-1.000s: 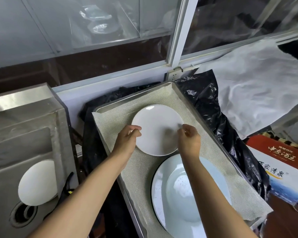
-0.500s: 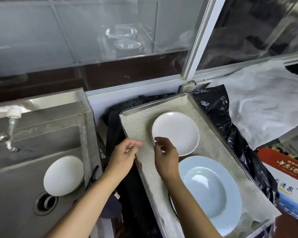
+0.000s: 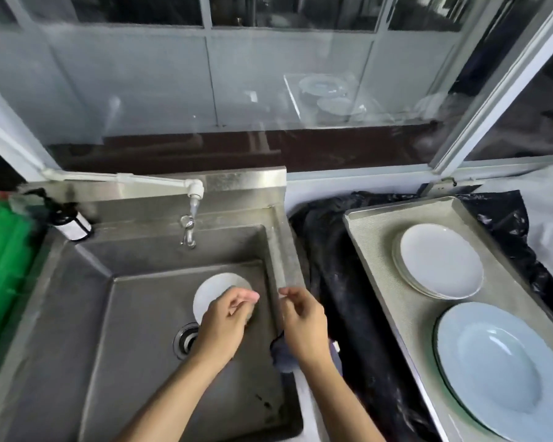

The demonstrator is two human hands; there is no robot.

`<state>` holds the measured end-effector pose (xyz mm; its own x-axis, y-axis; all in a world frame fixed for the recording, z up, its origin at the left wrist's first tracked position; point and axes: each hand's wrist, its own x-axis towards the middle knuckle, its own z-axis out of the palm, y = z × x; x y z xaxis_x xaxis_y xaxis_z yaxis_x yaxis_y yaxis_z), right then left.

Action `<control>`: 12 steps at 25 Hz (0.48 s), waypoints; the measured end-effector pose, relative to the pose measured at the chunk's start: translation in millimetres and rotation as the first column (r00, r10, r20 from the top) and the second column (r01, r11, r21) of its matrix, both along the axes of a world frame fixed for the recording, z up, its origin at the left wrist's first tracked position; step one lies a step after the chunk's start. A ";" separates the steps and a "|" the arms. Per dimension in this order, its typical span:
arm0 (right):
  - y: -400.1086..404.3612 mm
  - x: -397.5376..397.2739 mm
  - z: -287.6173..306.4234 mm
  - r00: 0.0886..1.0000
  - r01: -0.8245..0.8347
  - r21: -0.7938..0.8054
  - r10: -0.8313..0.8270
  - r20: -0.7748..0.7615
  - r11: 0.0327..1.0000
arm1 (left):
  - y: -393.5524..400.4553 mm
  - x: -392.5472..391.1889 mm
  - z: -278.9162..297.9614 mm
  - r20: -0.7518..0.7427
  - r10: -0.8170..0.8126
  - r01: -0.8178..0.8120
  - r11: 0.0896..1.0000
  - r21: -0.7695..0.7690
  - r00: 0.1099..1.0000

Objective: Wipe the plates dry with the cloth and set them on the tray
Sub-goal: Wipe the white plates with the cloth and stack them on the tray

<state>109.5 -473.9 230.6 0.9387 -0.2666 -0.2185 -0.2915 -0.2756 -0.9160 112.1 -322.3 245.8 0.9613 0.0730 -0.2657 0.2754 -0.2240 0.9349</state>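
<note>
both hands (image 3: 262, 317) over sink's right edge (image 3: 281, 250), plate (image 3: 211, 291) below

Both hands (image 3: 262, 323) hover over the sink's (image 3: 115, 301) white plate (image 3: 211, 291).

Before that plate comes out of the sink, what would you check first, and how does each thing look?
1. Plate in the sink reachable: ok; the left hand hovers over its near edge.
2. Left hand's grip free: ok; fingers loosely curled, holding nothing.
3. Right hand free: ok; it is above the sink's right rim, empty.
4. Cloth ready: cannot tell; something dark shows under the right wrist.
5. Room on the tray: ok; the stack of small white plates can take another, beside the large pale blue plate.
6. Tap off: ok; no water seen running.
</note>
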 end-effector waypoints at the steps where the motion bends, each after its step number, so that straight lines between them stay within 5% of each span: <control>1: 19.8 -4.3 -2.1 1.000 -0.003 -0.004 0.003 -0.007 1.000 | 19.4 -3.9 -2.8 -0.008 0.004 -0.004 1.000 -0.003 1.000; 12: 137.7 -30.7 -62.1 0.987 -0.008 -0.050 -0.001 -0.163 0.999 | 149.7 -29.7 -68.6 -0.110 0.027 -0.026 1.000 0.011 0.994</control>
<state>78.8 -336.2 168.5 0.8926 -0.2778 -0.3551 -0.4347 -0.3210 -0.8414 82.3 -172.6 177.2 0.9238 0.1006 -0.3694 0.3828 -0.2238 0.8963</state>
